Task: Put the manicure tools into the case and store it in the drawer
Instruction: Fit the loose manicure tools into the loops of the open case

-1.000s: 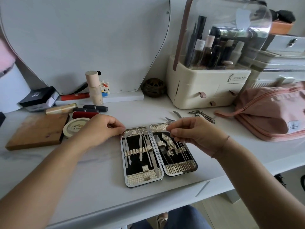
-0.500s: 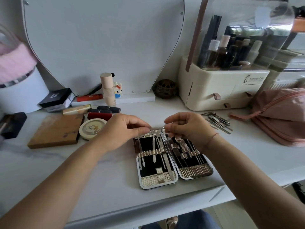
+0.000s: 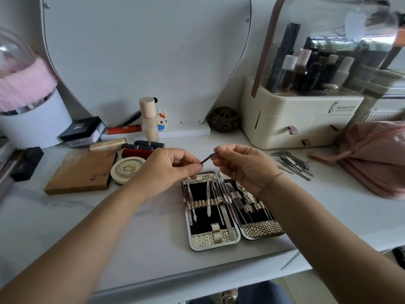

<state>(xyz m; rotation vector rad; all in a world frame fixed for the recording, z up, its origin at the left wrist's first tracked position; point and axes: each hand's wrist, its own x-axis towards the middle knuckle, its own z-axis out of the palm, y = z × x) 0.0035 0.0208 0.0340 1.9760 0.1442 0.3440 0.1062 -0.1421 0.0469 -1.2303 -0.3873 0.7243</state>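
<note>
An open manicure case (image 3: 215, 239) with a black lining and silver straps lies flat on the white table, several metal tools strapped into both halves. Just above its far edge, my left hand (image 3: 166, 170) and my right hand (image 3: 243, 165) each pinch one end of a thin dark manicure tool (image 3: 208, 158), held slanted in the air between them. A loose pile of metal manicure tools (image 3: 292, 162) lies on the table to the right of my right hand.
A cream cosmetics organiser (image 3: 293, 119) with small drawers stands at the back right, a pink pouch (image 3: 377, 154) beside it. Lipsticks (image 3: 142, 148), a round tin (image 3: 127, 168), a wooden board (image 3: 81, 172) and a bottle (image 3: 149, 119) crowd the left. A mirror back (image 3: 144, 58) stands behind.
Both hands have risen from the case's far edge, and the thin tool now hangs between them above the case. The camera has shifted left.
</note>
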